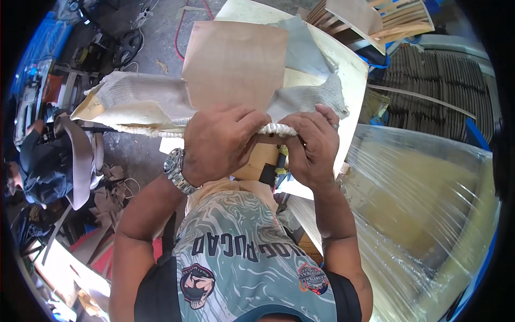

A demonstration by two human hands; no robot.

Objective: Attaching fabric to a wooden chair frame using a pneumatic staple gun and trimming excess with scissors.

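Note:
My left hand [220, 138], with a metal watch at its wrist, is closed on the near edge of a grey, ribbed fabric piece [134, 96]. My right hand [315, 144] pinches the same edge a short way to the right. Between the two hands shows a white, twisted, rope-like strip [276, 129]; whether it is a cord or rolled fabric I cannot tell. Pale padding shows along the fabric's left part. A thin light-brown board [236, 61] lies over the fabric's middle, just beyond my hands. My fingers hide parts of the edge.
A pale tabletop [351, 70] extends under the work. At the right lies a large plastic-wrapped panel [418, 188], with stacked dark ribbed sheets [437, 86] beyond it. Wooden frames [375, 21] stand at the back right. Another person [45, 163] is at the left, near scraps on the floor.

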